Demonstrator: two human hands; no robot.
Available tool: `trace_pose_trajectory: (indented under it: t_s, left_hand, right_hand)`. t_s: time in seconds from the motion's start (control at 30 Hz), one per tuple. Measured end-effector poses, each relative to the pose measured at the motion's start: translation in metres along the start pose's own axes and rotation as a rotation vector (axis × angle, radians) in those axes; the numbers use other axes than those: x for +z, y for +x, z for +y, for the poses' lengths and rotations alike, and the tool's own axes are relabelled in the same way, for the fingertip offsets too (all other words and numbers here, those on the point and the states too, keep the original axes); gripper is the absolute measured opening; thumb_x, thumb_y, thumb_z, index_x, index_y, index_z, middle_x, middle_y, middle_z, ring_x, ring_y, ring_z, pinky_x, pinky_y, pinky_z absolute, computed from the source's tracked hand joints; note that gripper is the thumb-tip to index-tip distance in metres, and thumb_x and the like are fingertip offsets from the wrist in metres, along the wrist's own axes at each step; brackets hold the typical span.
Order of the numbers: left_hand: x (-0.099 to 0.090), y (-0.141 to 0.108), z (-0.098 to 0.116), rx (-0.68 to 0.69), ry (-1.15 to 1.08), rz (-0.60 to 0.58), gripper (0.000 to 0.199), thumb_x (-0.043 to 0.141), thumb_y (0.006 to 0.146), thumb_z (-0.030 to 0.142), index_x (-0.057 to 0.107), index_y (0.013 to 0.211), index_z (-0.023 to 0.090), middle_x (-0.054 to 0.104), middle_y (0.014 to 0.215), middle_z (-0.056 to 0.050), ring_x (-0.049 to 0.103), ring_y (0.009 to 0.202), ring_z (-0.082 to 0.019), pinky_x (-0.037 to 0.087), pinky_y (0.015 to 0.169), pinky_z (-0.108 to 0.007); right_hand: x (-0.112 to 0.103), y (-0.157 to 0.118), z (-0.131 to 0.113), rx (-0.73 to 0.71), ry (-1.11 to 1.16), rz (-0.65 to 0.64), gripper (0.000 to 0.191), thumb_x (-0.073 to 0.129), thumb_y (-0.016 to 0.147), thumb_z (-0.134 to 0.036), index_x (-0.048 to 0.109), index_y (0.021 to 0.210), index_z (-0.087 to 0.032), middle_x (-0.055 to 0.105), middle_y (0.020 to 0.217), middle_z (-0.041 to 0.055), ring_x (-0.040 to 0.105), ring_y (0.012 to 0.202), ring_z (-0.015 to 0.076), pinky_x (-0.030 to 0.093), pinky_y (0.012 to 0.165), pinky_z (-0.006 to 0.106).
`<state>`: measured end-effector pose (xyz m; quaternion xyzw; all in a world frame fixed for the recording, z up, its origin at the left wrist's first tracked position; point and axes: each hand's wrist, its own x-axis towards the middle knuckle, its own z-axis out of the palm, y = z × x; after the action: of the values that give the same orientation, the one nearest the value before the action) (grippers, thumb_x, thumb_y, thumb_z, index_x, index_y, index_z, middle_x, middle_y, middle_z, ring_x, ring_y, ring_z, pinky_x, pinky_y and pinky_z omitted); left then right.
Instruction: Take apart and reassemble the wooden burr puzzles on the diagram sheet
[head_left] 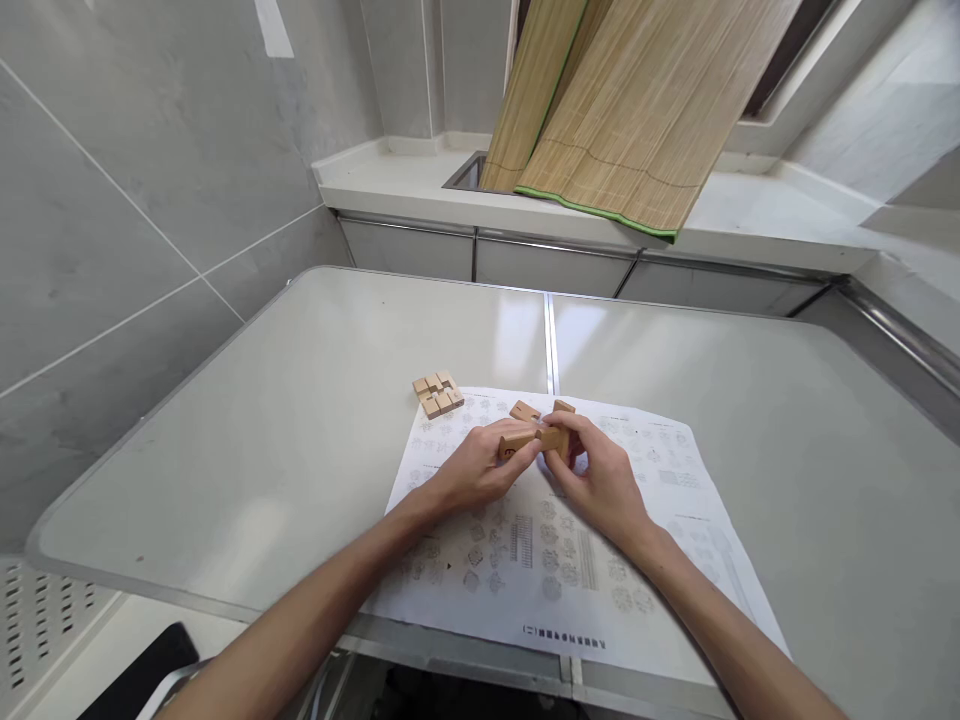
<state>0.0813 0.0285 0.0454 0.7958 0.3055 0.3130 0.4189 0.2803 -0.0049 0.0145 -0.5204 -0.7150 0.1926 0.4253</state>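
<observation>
Over the printed sheet point(480, 600), my left hand point(484, 465) and my right hand point(600, 475) come together, both closed. Between the left fingers is a notched wooden puzzle piece point(514, 443) with a dark mark on its side. My right fingers grip another wooden puzzle piece point(553, 440), and the two pieces meet or nearly touch. Just beyond the fingertips a further wooden piece point(524, 411) shows in part. How the pieces fit together is hidden by my fingers. Several notched wooden pieces point(438, 394) lie grouped at the sheet's far left corner.
The pale folding table point(247, 420) has a metal seam point(551, 340) across it. Behind stands a white counter point(405, 195) with a bamboo mat point(622, 120) hanging over its edge. A dark object point(142, 672) lies below the table at lower left.
</observation>
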Motion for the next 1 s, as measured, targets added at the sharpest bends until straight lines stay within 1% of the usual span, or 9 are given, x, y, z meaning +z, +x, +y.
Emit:
trace_pose_trajectory:
  t_s: [0.07, 0.17, 0.4, 0.6, 0.8, 0.93, 1.0]
  left_hand:
    - [-0.0001, 0.0, -0.0002, -0.013, 0.008, 0.002, 0.036, 0.041, 0.11, 0.034, 0.065, 0.089, 0.018, 0.069, 0.091, -0.006, 0.062, 0.09, -0.02, 0.051, 0.088, -0.036]
    - [0.0007, 0.0005, -0.0003, -0.011, 0.027, 0.01, 0.035, 0.042, 0.11, 0.031, 0.063, 0.085, 0.018, 0.067, 0.089, -0.005, 0.06, 0.087, -0.018, 0.052, 0.087, -0.035]
    - [0.0036, 0.001, 0.0002, 0.007, 0.083, 0.024, 0.035, 0.04, 0.109, 0.029, 0.066, 0.088, 0.019, 0.069, 0.09, -0.005, 0.061, 0.088, -0.018, 0.052, 0.089, -0.035]
    - [0.0035, 0.0004, 0.0002, -0.039, 0.051, 0.021, 0.037, 0.042, 0.11, 0.032, 0.063, 0.083, 0.018, 0.067, 0.085, -0.004, 0.058, 0.081, -0.017, 0.052, 0.084, -0.034]
    - [0.0076, -0.0004, -0.0026, -0.052, 0.039, 0.032, 0.033, 0.042, 0.11, 0.033, 0.067, 0.095, 0.018, 0.067, 0.091, -0.005, 0.061, 0.085, -0.018, 0.051, 0.082, -0.033]
    - [0.0068, -0.0004, -0.001, -0.032, 0.003, 0.038, 0.031, 0.042, 0.11, 0.031, 0.069, 0.104, 0.018, 0.071, 0.101, -0.007, 0.063, 0.095, -0.02, 0.05, 0.088, -0.034]
    - [0.0046, -0.0001, 0.0007, -0.041, -0.012, 0.034, 0.031, 0.042, 0.11, 0.031, 0.07, 0.105, 0.018, 0.071, 0.101, -0.007, 0.062, 0.094, -0.019, 0.05, 0.086, -0.033]
  right_hand:
    - [0.0005, 0.0001, 0.0001, 0.004, 0.0, -0.003, 0.026, 0.062, 0.098, -0.025, 0.064, 0.124, -0.028, 0.075, 0.101, 0.0031, 0.065, 0.068, 0.0175, 0.055, 0.064, 0.032]
    - [0.0022, -0.0005, -0.0003, 0.015, -0.05, 0.026, 0.027, 0.062, 0.098, -0.025, 0.064, 0.125, -0.027, 0.076, 0.099, 0.0028, 0.066, 0.066, 0.0178, 0.055, 0.063, 0.032]
    - [0.0043, -0.001, -0.0029, -0.007, -0.172, 0.09, 0.028, 0.06, 0.098, -0.025, 0.065, 0.125, -0.026, 0.079, 0.1, 0.0043, 0.066, 0.062, 0.0177, 0.053, 0.06, 0.031]
    - [0.003, 0.0008, -0.0049, -0.006, -0.177, 0.069, 0.027, 0.056, 0.1, -0.025, 0.065, 0.125, -0.025, 0.079, 0.112, 0.0075, 0.068, 0.064, 0.0174, 0.054, 0.063, 0.032]
    - [0.006, 0.0001, -0.0041, 0.015, -0.197, 0.112, 0.03, 0.056, 0.1, -0.027, 0.062, 0.13, -0.025, 0.08, 0.111, 0.0069, 0.067, 0.063, 0.0181, 0.054, 0.061, 0.032]
    - [0.0053, 0.0004, -0.0031, 0.023, -0.153, 0.102, 0.029, 0.057, 0.1, -0.028, 0.061, 0.129, -0.025, 0.078, 0.117, 0.0084, 0.068, 0.065, 0.0183, 0.056, 0.061, 0.033]
    - [0.0042, 0.0008, -0.0029, 0.012, -0.132, 0.089, 0.028, 0.057, 0.101, -0.028, 0.062, 0.128, -0.025, 0.078, 0.118, 0.0093, 0.068, 0.066, 0.0186, 0.056, 0.062, 0.033]
